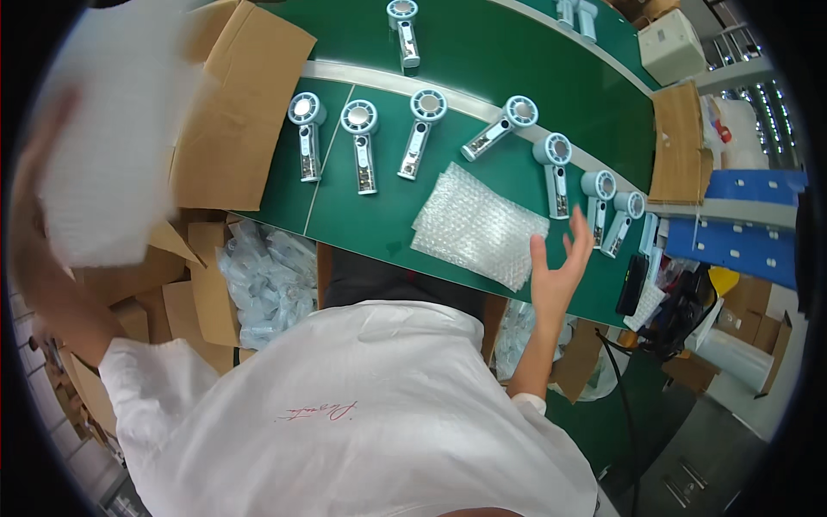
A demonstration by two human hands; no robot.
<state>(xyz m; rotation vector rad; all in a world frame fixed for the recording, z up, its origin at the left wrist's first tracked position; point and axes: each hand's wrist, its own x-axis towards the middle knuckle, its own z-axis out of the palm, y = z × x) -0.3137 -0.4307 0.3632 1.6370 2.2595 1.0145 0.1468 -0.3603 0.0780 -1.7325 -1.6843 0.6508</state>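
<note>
My left hand (39, 164), smeared by motion, is raised at the far left and grips a whitish sheet of bubble wrap (112, 164) beside a cardboard box. My right hand (560, 267) is open, thumb and fingers spread, at the right edge of some flat bubble wrap (482, 226) lying on the green table (379, 220). Beyond that lie several pale blue handheld fans with round heads, among them one fan (417, 133) in the middle and another (556, 172) just past my right fingertips.
An open cardboard box (245, 103) stands on the table's left. Below the near edge, clear plastic bags (267, 280) fill a carton. One more fan (405, 34) lies on the conveyor belt (482, 52). At the right are a black object (633, 284) and blue racks (732, 246).
</note>
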